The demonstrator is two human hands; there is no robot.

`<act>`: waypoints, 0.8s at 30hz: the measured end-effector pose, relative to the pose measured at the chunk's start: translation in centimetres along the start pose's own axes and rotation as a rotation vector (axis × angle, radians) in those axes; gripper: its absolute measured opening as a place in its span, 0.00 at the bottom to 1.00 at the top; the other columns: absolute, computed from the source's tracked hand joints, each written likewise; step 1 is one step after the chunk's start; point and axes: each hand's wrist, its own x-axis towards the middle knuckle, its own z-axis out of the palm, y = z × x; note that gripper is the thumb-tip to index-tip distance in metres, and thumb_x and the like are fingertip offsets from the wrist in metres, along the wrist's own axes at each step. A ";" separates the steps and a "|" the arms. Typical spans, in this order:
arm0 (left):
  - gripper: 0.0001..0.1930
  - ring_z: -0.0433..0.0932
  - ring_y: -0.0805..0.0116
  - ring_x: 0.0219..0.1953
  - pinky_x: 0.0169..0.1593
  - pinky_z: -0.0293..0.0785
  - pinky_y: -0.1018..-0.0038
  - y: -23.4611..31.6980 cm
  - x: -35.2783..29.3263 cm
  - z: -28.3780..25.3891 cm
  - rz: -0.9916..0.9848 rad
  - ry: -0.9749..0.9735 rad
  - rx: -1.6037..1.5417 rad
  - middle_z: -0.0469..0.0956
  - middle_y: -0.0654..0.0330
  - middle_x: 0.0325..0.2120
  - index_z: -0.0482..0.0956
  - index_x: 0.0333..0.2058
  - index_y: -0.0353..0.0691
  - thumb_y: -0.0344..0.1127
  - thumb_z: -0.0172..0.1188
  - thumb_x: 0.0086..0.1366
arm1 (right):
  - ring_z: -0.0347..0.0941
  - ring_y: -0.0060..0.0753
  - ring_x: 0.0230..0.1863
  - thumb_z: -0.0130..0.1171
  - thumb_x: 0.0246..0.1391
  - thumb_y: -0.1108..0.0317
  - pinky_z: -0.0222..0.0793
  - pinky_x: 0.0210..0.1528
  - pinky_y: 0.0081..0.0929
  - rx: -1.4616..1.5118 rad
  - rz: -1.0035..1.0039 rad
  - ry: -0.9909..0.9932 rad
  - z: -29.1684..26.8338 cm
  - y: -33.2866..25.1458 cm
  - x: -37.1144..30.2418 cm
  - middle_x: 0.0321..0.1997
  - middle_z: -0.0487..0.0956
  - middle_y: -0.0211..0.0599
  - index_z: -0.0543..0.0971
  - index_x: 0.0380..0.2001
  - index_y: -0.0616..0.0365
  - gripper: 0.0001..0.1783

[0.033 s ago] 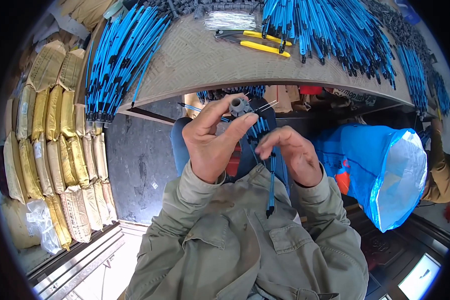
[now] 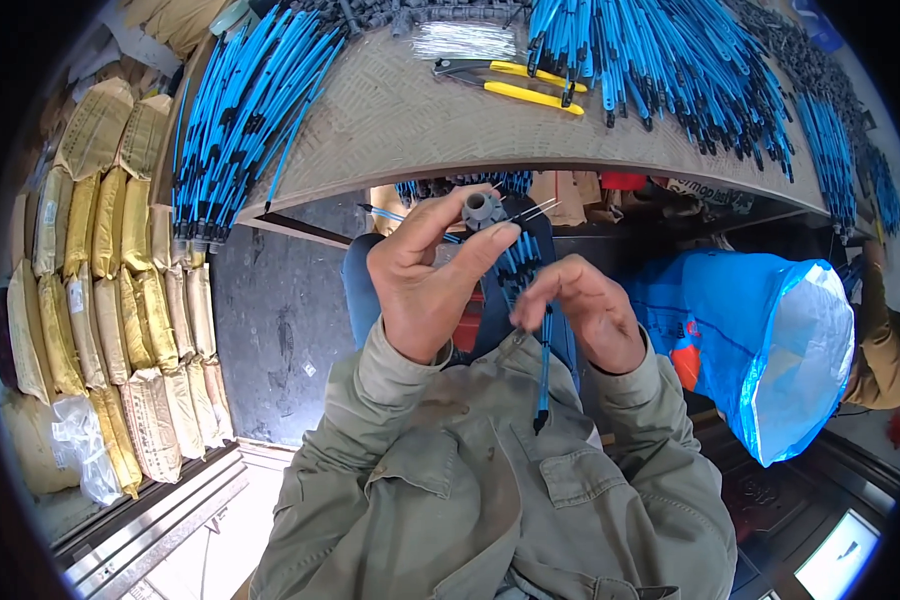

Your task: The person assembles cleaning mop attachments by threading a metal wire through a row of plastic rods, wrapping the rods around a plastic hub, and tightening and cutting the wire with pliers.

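Observation:
My left hand [image 2: 422, 275] is closed, its thumb and forefinger pinching a grey ribbed plastic hub [image 2: 481, 208] with a round hole facing up. Thin metal wires [image 2: 537, 211] stick out from the hub's right side. Blue rods with black ends [image 2: 516, 268] hang below it over my lap, and one longer blue rod [image 2: 544, 385] reaches down toward my jacket. Beside these rods, my right hand [image 2: 595, 315] has its fingers bent in toward the thumb. Its fingertips are slightly blurred, so whatever they pinch cannot be made out.
On the table [image 2: 390, 125] ahead lie bundles of blue rods [image 2: 660, 70], yellow-handled pliers [image 2: 530, 88] and a pile of metal wires [image 2: 463, 40]. An opened blue sack [image 2: 715, 300] stands at right. Stacked yellowish sacks [image 2: 120, 270] line the left. Another person's sleeve [image 2: 878, 345] shows far right.
My right fingertips have shifted slightly beside the blue rods. My left hand keeps its hold on the grey hub, and the whole view has moved a little.

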 end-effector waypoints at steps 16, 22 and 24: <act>0.15 0.72 0.82 0.30 0.33 0.70 0.86 -1.1 3.2 -0.6 -0.060 0.031 -0.056 0.78 0.62 0.29 0.77 0.38 0.26 0.24 0.66 0.51 | 0.75 0.40 0.44 0.36 0.60 0.43 0.61 0.55 0.38 -0.195 0.037 -0.483 -3.3 5.2 -3.3 0.38 0.79 0.43 0.73 0.45 0.65 0.33; 0.15 0.73 0.81 0.30 0.34 0.72 0.84 -1.1 3.2 -0.1 -0.056 0.042 -0.088 0.78 0.61 0.29 0.77 0.38 0.26 0.24 0.66 0.51 | 0.76 0.41 0.43 0.31 0.61 0.46 0.60 0.55 0.42 -0.300 0.054 -0.452 -2.3 5.3 -3.6 0.38 0.80 0.43 0.77 0.39 0.64 0.33; 0.16 0.74 0.80 0.31 0.35 0.72 0.84 -1.0 2.8 0.3 -0.047 0.015 -0.041 0.78 0.61 0.30 0.76 0.39 0.26 0.23 0.66 0.51 | 0.76 0.41 0.43 0.34 0.62 0.49 0.62 0.53 0.41 -0.333 0.048 -0.454 -1.9 5.0 -3.2 0.39 0.79 0.43 0.77 0.38 0.65 0.30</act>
